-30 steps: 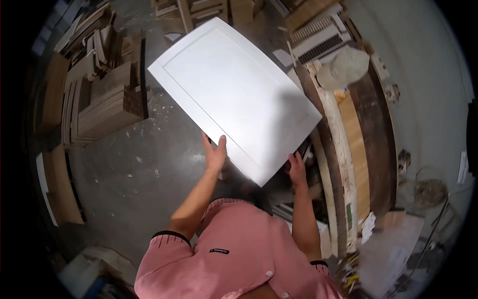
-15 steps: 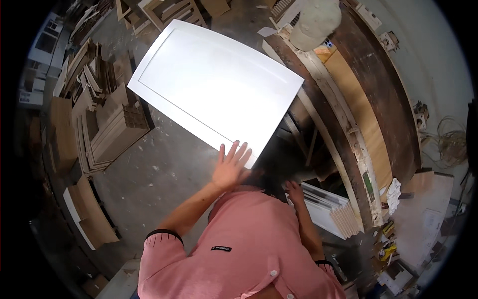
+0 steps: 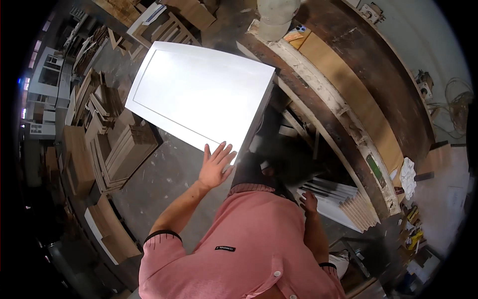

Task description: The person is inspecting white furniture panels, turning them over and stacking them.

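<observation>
A large white cabinet-door-like panel [image 3: 199,94], with a thin groove near its edges, lies before me. My left hand [image 3: 214,167] is open at the panel's near corner, fingers spread over its surface. Down at my right side is my right hand [image 3: 308,202], its fingers loosely bent and apart. I see nothing held in it. Close beside it stands a row of white panels [image 3: 333,202] with pale wooden edges. What supports the large panel is mostly hidden beneath it.
A long wooden workbench [image 3: 363,94] runs along the right, bearing a pale cap [image 3: 276,20] and a crumpled white cloth [image 3: 408,179]. Stacked brown boards [image 3: 127,152] stand on the floor at left. More boards [image 3: 112,229] lie nearer me, and slatted wooden frames [image 3: 174,32] are at the back.
My view has shifted, so the panel and bench sit elsewhere in the picture. My left hand remains at the panel's near corner. My right hand still hangs beside the white panels.
</observation>
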The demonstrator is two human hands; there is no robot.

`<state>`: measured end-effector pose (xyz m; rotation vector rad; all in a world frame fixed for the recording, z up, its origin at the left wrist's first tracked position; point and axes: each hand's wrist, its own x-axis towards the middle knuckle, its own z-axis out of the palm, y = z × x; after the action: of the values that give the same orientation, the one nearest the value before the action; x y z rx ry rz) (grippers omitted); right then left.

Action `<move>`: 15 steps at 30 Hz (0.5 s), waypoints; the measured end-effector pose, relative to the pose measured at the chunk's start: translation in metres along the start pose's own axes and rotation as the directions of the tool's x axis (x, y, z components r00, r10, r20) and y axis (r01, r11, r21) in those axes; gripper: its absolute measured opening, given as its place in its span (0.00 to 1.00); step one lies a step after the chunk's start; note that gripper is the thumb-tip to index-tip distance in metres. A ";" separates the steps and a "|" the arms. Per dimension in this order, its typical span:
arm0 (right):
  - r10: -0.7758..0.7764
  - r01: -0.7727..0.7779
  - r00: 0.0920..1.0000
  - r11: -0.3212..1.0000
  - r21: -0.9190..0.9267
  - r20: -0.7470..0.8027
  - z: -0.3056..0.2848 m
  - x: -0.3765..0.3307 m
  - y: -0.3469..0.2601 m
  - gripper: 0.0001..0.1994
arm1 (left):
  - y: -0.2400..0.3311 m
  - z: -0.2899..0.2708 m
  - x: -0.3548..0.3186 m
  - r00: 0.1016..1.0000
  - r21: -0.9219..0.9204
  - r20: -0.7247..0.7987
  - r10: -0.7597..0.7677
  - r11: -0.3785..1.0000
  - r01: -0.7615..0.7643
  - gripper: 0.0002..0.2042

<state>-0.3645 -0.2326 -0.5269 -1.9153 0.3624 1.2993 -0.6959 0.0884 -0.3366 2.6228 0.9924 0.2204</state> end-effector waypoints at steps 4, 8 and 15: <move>0.012 -0.012 1.000 1.000 -0.013 -0.004 0.001 0.005 0.000 0.24 | -0.001 -0.001 0.001 0.998 0.003 -0.040 0.039 0.999 -0.039 0.22; 0.006 -0.005 1.000 1.000 0.013 -0.014 0.001 0.009 0.005 0.28 | 0.003 -0.001 0.004 0.993 0.032 -0.004 0.118 0.993 -0.118 0.22; 0.024 0.004 0.992 0.974 0.227 -0.121 0.003 -0.010 0.028 0.25 | 0.077 0.022 0.070 0.929 -0.259 -0.172 0.327 0.895 -0.363 0.19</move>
<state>-0.3885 -0.2509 -0.5309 -1.8039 0.5600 1.0978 -0.5905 0.0753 -0.3277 2.5152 0.4710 0.5744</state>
